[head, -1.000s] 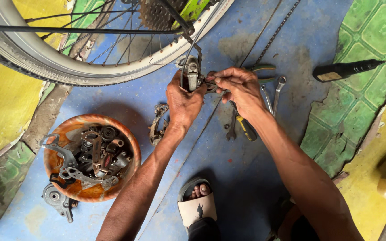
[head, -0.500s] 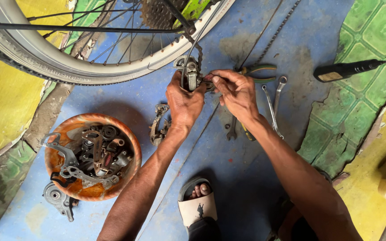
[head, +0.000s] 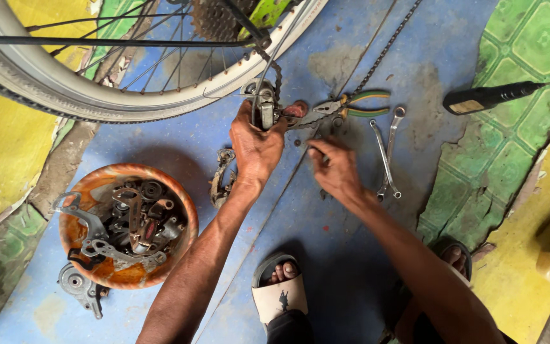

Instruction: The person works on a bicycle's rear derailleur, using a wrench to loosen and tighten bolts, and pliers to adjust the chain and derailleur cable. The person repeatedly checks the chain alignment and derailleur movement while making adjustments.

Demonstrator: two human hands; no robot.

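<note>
Your left hand [head: 257, 145] with fingers closed around the derailleur [head: 265, 107], half hidden, your right hand [head: 333, 169] lower than before, off the pliers [head: 345, 105], fingers curled, grip unclear

The bicycle wheel [head: 97, 95] was cut off by the top and left edges; only its lower arc, some spokes and part of the sprocket cluster [head: 214, 19] showed. The left hand [head: 256, 143] covered the lower body of the derailleur [head: 264, 105]. The right hand [head: 335, 169] hid whatever lay under its fingertips; any held item was too small to identify. The chain [head: 383, 48] ran out of frame at the top. The parts in the orange bowl [head: 183, 197] overlapped and could not be separated individually. Both forearms left the frame at the bottom edge.
</note>
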